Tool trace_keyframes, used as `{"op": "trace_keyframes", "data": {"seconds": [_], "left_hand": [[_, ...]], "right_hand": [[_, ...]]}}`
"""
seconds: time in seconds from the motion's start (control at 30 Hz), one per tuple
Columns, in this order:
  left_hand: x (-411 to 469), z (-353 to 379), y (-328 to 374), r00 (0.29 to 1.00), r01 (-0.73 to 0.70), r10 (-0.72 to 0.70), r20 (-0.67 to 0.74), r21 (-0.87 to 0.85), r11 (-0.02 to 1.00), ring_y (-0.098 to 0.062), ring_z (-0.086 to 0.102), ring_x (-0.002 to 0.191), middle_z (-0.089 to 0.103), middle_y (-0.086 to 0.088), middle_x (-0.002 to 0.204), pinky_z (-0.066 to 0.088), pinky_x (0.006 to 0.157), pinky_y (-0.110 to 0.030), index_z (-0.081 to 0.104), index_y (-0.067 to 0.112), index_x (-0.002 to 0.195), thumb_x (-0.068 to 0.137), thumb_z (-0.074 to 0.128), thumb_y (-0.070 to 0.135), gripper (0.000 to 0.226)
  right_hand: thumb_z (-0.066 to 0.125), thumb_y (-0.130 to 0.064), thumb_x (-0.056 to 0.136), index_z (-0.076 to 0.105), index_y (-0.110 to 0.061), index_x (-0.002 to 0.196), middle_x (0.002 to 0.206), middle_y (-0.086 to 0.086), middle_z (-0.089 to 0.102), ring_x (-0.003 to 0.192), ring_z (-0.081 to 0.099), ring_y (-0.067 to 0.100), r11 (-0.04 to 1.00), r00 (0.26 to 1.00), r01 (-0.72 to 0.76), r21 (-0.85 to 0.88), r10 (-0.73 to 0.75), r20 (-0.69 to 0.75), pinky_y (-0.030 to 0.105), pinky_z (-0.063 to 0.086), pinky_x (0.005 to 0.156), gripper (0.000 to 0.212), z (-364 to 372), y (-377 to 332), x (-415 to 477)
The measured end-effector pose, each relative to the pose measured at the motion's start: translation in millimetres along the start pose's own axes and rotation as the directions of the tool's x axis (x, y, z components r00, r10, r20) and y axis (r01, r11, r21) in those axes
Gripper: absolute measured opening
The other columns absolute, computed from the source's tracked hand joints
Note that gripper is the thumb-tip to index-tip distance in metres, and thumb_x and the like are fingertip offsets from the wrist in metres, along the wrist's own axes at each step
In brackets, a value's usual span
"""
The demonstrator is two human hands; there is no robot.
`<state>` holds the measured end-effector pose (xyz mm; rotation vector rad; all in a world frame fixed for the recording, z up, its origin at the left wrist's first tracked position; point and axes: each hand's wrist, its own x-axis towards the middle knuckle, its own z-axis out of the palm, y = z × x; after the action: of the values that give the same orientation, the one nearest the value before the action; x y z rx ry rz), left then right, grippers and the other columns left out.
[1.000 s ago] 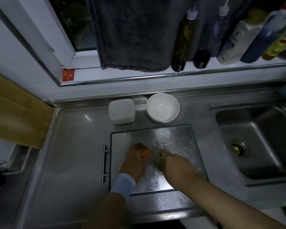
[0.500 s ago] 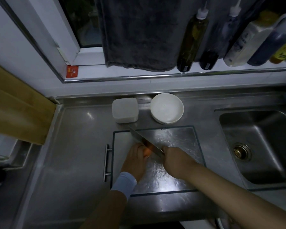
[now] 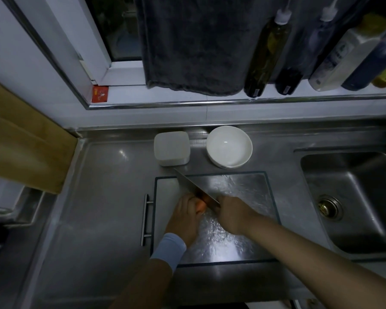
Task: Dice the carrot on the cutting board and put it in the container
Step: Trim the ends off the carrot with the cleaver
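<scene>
Worktop: steel worktop (image 3: pixel 112 197) under a window ledge, with the sink (image 3: pixel 354 197) off to the right. It's pretty dim, so small stuff is hard to read.
Board: the cutting board (image 3: pixel 243 192) sits mid-worktop and looks wet and shiny.
Carrot: the carrot (image 3: pixel 201 205) is on the board's near-left part, just a bit of orange peeking out between the two hands.
Left grip: the left grip (image 3: pixel 185 217) has its fingers curled over the carrot, pinning it down.
Right grip: the right grip (image 3: pixel 234 215) is wrapped round the handle of the knife (image 3: pixel 194 186), and the handle itself is hidden.
What changed: compared with a second ago, the blade tip now pokes past the board's far edge toward the container. A bit more orange shows by the blade too. The hands have barely shifted on the board.
Container: the white container (image 3: pixel 171 148) is beyond the board next to a white bowl (image 3: pixel 229 147), and I can't see any carrot in either.
Meaning for the task: looks to me like we're mid-chop, early days. I can't make out any loose dice yet, so cutting goes on before anything gets scooped over.
</scene>
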<state>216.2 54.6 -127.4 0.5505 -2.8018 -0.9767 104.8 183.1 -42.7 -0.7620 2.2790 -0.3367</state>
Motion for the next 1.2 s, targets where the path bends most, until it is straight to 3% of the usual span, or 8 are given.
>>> {"op": "trace_keyframes", "data": {"seconds": [0.33, 0.5, 0.63, 0.77, 0.9, 1.0, 1.1, 1.2], "left_hand": [[1.2, -0.5, 0.0, 1.000, 0.012, -0.012, -0.011, -0.017, 1.000, -0.012, 0.039, 0.117, 0.041, 0.001, 0.129, 0.036, 0.102, -0.028, 0.049, 0.018, 0.121, 0.096, 0.047, 0.026, 0.026], [0.3, -1.1, -0.7, 1.000, 0.008, -0.008, -0.012, 0.013, 1.000, -0.016, 0.041, 0.115, 0.042, -0.003, 0.128, 0.037, 0.101, -0.030, 0.048, 0.016, 0.123, 0.094, 0.050, 0.021, 0.029], [-1.2, -4.2, 1.6, 1.000, 0.012, -0.012, 0.001, 0.017, 1.000, -0.015, 0.041, 0.113, 0.043, 0.001, 0.124, 0.033, 0.100, -0.023, 0.050, 0.021, 0.119, 0.092, 0.052, 0.019, 0.027], [0.3, -12.6, 6.4, 1.000, -0.026, 0.027, -0.004, 0.045, 0.999, -0.018, 0.045, 0.106, 0.045, 0.001, 0.118, 0.039, 0.095, -0.031, 0.050, 0.022, 0.113, 0.089, 0.055, 0.025, 0.025], [12.8, -21.5, 20.7, 0.998, 0.032, -0.029, -0.051, 0.069, 0.997, -0.021, 0.047, 0.102, 0.048, 0.000, 0.115, 0.041, 0.091, -0.036, 0.052, 0.022, 0.112, 0.085, 0.055, 0.038, 0.032], [36.8, -22.5, 43.4, 0.988, 0.123, -0.141, 0.067, 0.226, 0.966, -0.025, 0.047, 0.110, 0.048, -0.003, 0.125, 0.038, 0.096, -0.037, 0.052, 0.021, 0.122, 0.086, 0.049, 0.048, 0.044], [59.2, -18.4, 62.8, 0.936, 0.138, -0.272, 0.224, 0.476, 0.868, -0.028, 0.043, 0.123, 0.044, -0.006, 0.138, 0.033, 0.103, -0.042, 0.042, 0.021, 0.137, 0.085, 0.043, 0.051, 0.060], [72.1, -15.2, 69.5, 0.910, 0.117, -0.332, 0.246, 0.618, 0.778, -0.027, 0.047, 0.121, 0.052, -0.006, 0.133, 0.031, 0.104, -0.043, 0.044, 0.021, 0.135, 0.089, 0.041, 0.045, 0.052]], "right_hand": [[0.047, -0.030, 0.096, 0.061, -0.017, 0.093, 0.091, 0.008, 0.068, 0.083, 0.064, 0.025, 0.985, 0.998, 0.035, 0.167, -0.026, -0.054, 0.037, 0.053, 0.078, 0.020, 20.1, 11.4, -1.5], [0.047, -0.035, 0.096, 0.060, -0.019, 0.098, 0.094, 0.007, 0.069, 0.082, 0.065, 0.024, 0.994, 0.999, 0.012, 0.107, -0.007, -0.041, 0.040, 0.054, 0.078, 0.020, 25.9, 25.3, -12.2], [0.044, -0.035, 0.096, 0.060, -0.023, 0.096, 0.091, 0.003, 0.068, 0.080, 0.064, 0.021, 0.993, 1.000, -0.006, 0.121, 0.010, -0.029, 0.040, 0.054, 0.077, 0.020, 14.9, 24.2, -17.5], [0.045, -0.042, 0.096, 0.064, -0.025, 0.108, 0.097, 0.002, 0.071, 0.089, 0.066, 0.024, 0.993, 0.986, 0.004, 0.119, 0.016, -0.165, 0.039, 0.054, 0.080, 0.029, -2.3, 29.5, -26.5], [0.043, -0.042, 0.098, 0.066, -0.024, 0.102, 0.097, 0.003, 0.072, 0.092, 0.066, 0.025, 0.995, 0.974, -0.006, 0.099, 0.028, -0.226, 0.035, 0.052, 0.077, 0.029, -13.8, 36.1, -28.5], [0.043, -0.042, 0.098, 0.067, -0.025, 0.101, 0.099, 0.002, 0.072, 0.094, 0.066, 0.025, 0.995, 0.970, -0.019, 0.103, 0.043, -0.239, 0.034, 0.052, 0.079, 0.030, -16.7, 41.4, -27.1], [0.043, -0.039, 0.099, 0.066, -0.024, 0.097, 0.096, 0.005, 0.072, 0.091, 0.066, 0.026, 0.994, 0.967, -0.007, 0.113, 0.035, -0.252, 0.035, 0.052, 0.077, 0.028, -19.6, 47.5, -24.4], [0.043, -0.039, 0.100, 0.066, -0.024, 0.098, 0.099, 0.006, 0.072, 0.094, 0.065, 0.028, 0.994, 0.964, 0.008, 0.109, 0.021, -0.264, 0.035, 0.051, 0.078, 0.028, -25.5, 52.6, -19.9]]}}
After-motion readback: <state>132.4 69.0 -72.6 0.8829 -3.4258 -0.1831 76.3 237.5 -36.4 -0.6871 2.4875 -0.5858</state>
